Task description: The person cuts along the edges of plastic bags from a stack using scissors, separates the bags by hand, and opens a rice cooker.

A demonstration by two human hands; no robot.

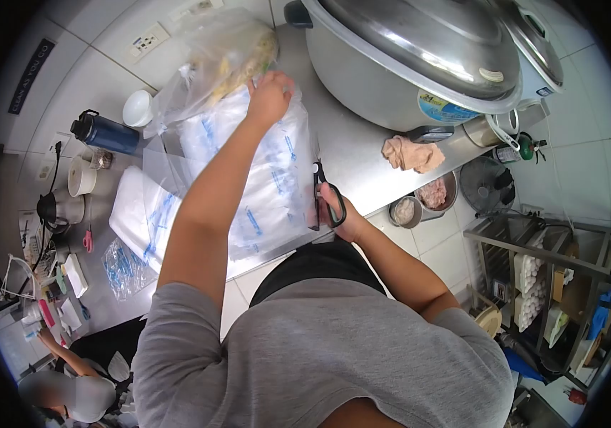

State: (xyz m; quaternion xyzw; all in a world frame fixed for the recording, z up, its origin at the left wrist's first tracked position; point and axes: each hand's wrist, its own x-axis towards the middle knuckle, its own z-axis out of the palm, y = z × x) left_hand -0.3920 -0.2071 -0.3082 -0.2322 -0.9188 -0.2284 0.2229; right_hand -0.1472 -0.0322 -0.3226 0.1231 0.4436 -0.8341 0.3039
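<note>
A large packet of white plastic bags (263, 167) with blue print lies on the steel counter in front of me. My left hand (271, 96) is at its far end, fingers bent over the plastic; the fingertips are partly hidden. Just beyond that hand stands a clear bag of yellowish food pieces (238, 60). My right hand (347, 217), by the counter's front edge, is closed around the black handles of a pair of scissors (335, 207). They point away from me, along the right side of the packet.
On the right stands a big lidded cooker (391, 78), with a crumpled tan cloth (412, 154) before it. Bowls of pale food (432, 192) sit lower down. To the left are a blue bottle (109, 134), a white bowl (138, 108) and a co-worker (84, 392).
</note>
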